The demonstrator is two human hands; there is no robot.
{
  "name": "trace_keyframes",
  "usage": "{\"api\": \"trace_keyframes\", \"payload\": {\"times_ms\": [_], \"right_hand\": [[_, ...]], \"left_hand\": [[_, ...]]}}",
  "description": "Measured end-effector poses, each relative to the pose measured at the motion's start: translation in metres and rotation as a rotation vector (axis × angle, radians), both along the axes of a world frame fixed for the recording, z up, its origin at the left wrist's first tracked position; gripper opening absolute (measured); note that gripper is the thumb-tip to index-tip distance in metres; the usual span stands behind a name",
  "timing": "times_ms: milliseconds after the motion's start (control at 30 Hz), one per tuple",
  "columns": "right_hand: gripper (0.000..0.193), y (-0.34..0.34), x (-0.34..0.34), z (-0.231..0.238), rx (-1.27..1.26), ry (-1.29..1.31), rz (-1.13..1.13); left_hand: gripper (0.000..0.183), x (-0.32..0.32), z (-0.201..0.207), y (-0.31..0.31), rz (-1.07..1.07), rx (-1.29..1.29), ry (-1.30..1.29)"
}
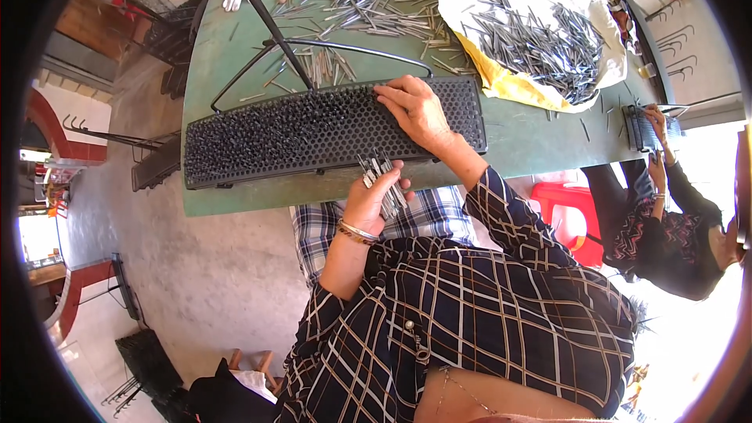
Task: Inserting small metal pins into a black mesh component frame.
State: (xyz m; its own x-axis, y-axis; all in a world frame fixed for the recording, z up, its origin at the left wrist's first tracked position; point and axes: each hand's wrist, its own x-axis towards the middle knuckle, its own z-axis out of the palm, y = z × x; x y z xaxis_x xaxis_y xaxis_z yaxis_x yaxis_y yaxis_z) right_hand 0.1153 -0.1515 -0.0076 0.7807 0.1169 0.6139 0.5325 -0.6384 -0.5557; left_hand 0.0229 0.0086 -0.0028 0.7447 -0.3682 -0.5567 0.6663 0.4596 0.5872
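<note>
I see a green table carrying a long black perforated tray, filled with metal pins on its left part, lying across the near edge. A white sheet at far right holds a heap of loose pins. My right hand rests flat, fingers spread, on the tray's right end. My left hand grips a small bundle of pins just below the tray's near edge.

The left hand is raised, fingers curled closed in a grip, while the right hand reaches forward, palm down, fingers extended.
</note>
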Motion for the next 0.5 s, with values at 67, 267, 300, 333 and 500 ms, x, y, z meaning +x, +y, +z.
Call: {"api": "trace_keyframes", "payload": {"times_ms": [67, 267, 300, 333, 500], "right_hand": [[0.018, 0.0026, -0.0014, -0.0008, -0.006, 0.005, -0.044], [0.014, 0.0007, 0.0005, 0.0002, 0.026, -0.047, -0.089], [0.014, 0.0006, 0.0006, 0.0005, 0.027, -0.047, -0.089], [0.014, 0.0004, 0.0007, 0.0011, 0.045, -0.016, -0.087], [0.014, -0.0017, -0.0018, 0.006, 0.027, 0.026, -0.049]], "left_hand": [[0.02, -0.0002, 0.0023, 0.0002, 0.003, -0.006, -0.009], [0.024, 0.0016, 0.0016, 0.0013, 0.005, -0.015, -0.049], [0.024, 0.0011, 0.0016, 0.0013, 0.006, -0.004, -0.047], [0.024, 0.0008, 0.0014, 0.001, 0.007, 0.007, -0.045], [0.023, 0.0006, -0.001, 0.0013, -0.006, 0.011, -0.052]]}}
